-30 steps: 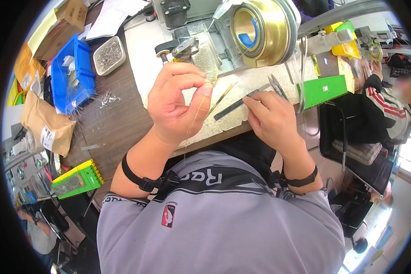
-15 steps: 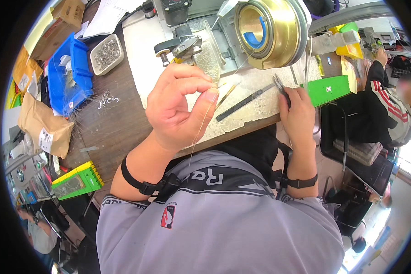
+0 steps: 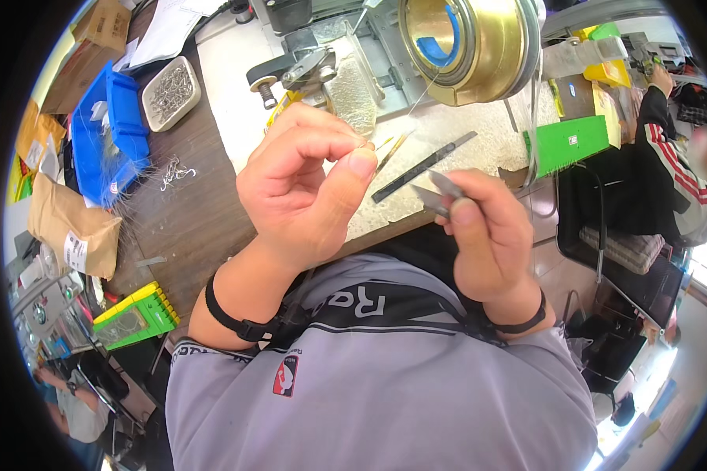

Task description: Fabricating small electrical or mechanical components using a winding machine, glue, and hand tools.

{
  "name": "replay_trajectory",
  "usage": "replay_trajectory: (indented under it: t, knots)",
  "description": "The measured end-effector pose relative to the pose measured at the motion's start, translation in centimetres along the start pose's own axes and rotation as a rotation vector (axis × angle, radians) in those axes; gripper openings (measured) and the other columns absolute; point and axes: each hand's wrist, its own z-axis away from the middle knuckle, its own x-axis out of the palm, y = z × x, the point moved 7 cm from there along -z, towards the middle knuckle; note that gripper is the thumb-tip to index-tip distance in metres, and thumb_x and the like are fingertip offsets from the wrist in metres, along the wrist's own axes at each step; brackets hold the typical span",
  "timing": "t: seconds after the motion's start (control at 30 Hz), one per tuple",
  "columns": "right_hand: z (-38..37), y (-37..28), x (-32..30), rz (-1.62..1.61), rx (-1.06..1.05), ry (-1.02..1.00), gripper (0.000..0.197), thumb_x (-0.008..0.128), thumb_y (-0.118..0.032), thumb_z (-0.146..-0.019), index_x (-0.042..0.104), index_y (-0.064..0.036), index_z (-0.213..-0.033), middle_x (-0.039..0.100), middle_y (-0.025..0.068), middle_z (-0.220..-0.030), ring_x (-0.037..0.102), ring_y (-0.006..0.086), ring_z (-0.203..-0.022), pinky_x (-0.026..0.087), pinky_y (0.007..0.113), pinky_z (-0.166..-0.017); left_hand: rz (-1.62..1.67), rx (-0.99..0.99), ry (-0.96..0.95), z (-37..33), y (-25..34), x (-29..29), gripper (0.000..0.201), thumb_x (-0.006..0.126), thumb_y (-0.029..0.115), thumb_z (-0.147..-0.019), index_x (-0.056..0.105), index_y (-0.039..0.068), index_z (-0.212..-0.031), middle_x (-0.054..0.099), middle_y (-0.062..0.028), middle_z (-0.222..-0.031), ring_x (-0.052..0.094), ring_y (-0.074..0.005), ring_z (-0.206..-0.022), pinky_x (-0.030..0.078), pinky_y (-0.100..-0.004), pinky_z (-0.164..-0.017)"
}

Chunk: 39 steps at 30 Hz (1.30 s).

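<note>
My left hand [image 3: 306, 188] is raised over the front of the table, thumb and forefinger pinched together on a thin, nearly clear line. Whatever small end sits between the fingertips is too small to make out. To its right my right hand [image 3: 491, 235] grips a pair of thread snips [image 3: 432, 201], blades apart and pointing left toward the pinch without touching it. Behind the hands lie a flat black bar [image 3: 416, 171] and a thin brass-coloured stick [image 3: 391, 155]. Beyond stands a large brass-coloured spool [image 3: 496, 67], from which a fine line runs down.
A machine with a clamp lever [image 3: 310, 72] stands behind my left hand. Leftward are a white dish [image 3: 153, 118] of small metal hooks, a blue bin [image 3: 130, 118], loose hooks [image 3: 177, 174] and a paper bag [image 3: 75, 228]. A green board [image 3: 569, 145] sits right, near a seated person.
My right hand has lifted the snips off the table's right side and brought them left toward my left hand, blades now spread. My left hand stays pinched, shifted slightly left.
</note>
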Motion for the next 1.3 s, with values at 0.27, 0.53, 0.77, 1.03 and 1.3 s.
replay_trajectory:
  t: [0.27, 0.53, 0.77, 1.03, 1.3]
  knots:
    - [-2.2, -2.1, 1.2, 0.348, -0.189, 0.032, 0.035, 0.071, -0.015, -0.094, 0.064, 0.0033, -0.123, 0.059, 0.0108, -0.078, 0.054, 0.0223, -0.062, 0.045, 0.034, -0.056, -0.018, 0.015, 0.012, 0.0, 0.1, -0.4, 0.01, 0.072, -0.007, -0.085, 0.068, -0.001, -0.092, 0.066, -0.0102, -0.089, 0.057, -0.0155, -0.08, 0.045, -0.0273, -0.071]
    - [-2.2, -2.5, 1.4, 0.459, -0.288, 0.079, 0.041, 0.077, -0.018, -0.09, 0.063, 0.0066, -0.121, 0.059, 0.0101, -0.075, 0.053, 0.0221, -0.058, 0.044, 0.033, -0.051, -0.15, 0.091, -0.015, 0.3, 1.1, 0.0, 0.015, 0.078, -0.006, -0.08, 0.069, -0.001, -0.091, 0.066, -0.0113, -0.089, 0.062, -0.0161, -0.079, 0.048, -0.0259, -0.071]
    - [-2.4, -2.5, 1.5, 0.452, -0.3, 0.105, 0.04, 0.077, -0.016, -0.09, 0.064, 0.0073, -0.12, 0.06, 0.0108, -0.077, 0.053, 0.0212, -0.058, 0.044, 0.032, -0.05, -0.207, 0.105, -0.022, 0.2, 1.6, 0.1, 0.015, 0.08, -0.004, -0.08, 0.071, 0.0, -0.091, 0.066, -0.0111, -0.09, 0.062, -0.0158, -0.078, 0.049, -0.0253, -0.068]
    - [-2.3, -2.6, 1.3, 0.459, -0.285, 0.129, 0.038, 0.076, -0.017, -0.091, 0.065, 0.0067, -0.119, 0.061, 0.0108, -0.078, 0.054, 0.0211, -0.058, 0.044, 0.032, -0.051, -0.42, 0.334, -0.056, 0.1, 2.8, 0.7, 0.022, 0.081, -0.005, -0.075, 0.073, 0.003, -0.094, 0.066, -0.0104, -0.093, 0.062, -0.0189, -0.075, 0.049, -0.0279, -0.063]
    - [-2.0, -2.5, 1.1, 0.464, -0.3, 0.152, 0.033, 0.076, -0.014, -0.091, 0.067, 0.0058, -0.116, 0.06, 0.0099, -0.073, 0.055, 0.0226, -0.057, 0.045, 0.033, -0.05, -0.493, 0.397, -0.171, 0.5, 2.9, 0.8, 0.029, 0.074, -0.011, -0.076, 0.068, 0.001, -0.101, 0.063, -0.0135, -0.103, 0.06, -0.0222, -0.078, 0.05, -0.0334, -0.067]
